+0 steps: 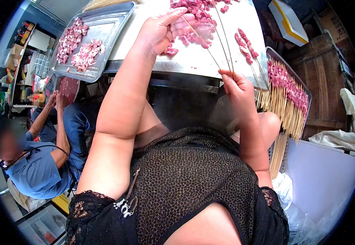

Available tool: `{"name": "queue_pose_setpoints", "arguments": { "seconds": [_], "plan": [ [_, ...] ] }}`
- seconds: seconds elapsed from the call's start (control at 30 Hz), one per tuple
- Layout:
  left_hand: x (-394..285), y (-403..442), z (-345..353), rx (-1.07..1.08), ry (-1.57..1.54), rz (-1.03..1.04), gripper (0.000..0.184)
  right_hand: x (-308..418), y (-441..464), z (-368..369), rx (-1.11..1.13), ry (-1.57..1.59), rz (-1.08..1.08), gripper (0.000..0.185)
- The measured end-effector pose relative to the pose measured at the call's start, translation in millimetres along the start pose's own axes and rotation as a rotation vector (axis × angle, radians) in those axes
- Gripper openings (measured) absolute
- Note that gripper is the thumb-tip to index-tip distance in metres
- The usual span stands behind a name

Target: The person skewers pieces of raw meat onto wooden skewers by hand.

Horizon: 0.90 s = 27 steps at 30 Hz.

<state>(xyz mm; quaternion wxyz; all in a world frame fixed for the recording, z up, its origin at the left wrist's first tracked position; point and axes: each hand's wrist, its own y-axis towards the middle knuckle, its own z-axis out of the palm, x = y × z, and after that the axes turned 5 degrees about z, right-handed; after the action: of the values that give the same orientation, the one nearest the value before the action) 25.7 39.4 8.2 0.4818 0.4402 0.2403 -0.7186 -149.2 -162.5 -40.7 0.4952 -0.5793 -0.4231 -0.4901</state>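
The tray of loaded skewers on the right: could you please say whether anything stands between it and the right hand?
Two loaded skewers do: they lie on the table, their lower ends between the right hand and the tray in this view. They lie low, so the hand could probably pass above.

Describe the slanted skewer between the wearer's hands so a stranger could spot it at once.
Find the white table, then the right hand by its near edge. From that hand's grip, the skewer slants up to the left hand. The neighbouring skewers in the grip rise more steeply and do not reach the left hand.
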Motion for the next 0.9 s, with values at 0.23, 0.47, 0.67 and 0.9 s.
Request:
{"name": "queue_pose_setpoints", "arguments": {
  "seconds": [0.23,0.47,0.67,0.9],
  "plan": [
    [-8.1,-5.8,-1.2,0.084,-0.143,-0.109,0.031,2.6,4.3,0.7,0.043,0.035,-0.035,0.019],
    [1.6,-7.8,-20.2,0.164,0.851,-0.027,0.022,12.3,9.0,3.3,-0.013,0.119,-0.019,0.020],
    [9.9,-11.9,-37.8,0.275,1.647,0.040,0.011,-4.3,10.0,-0.2,-0.015,0.084,-0.073,0.022],
    [-1.0,-17.1,-34.3,0.299,1.912,-0.029,0.013,2.2,1.9,-1.1,-0.015,0.063,-0.062,0.021]
  ]
}}
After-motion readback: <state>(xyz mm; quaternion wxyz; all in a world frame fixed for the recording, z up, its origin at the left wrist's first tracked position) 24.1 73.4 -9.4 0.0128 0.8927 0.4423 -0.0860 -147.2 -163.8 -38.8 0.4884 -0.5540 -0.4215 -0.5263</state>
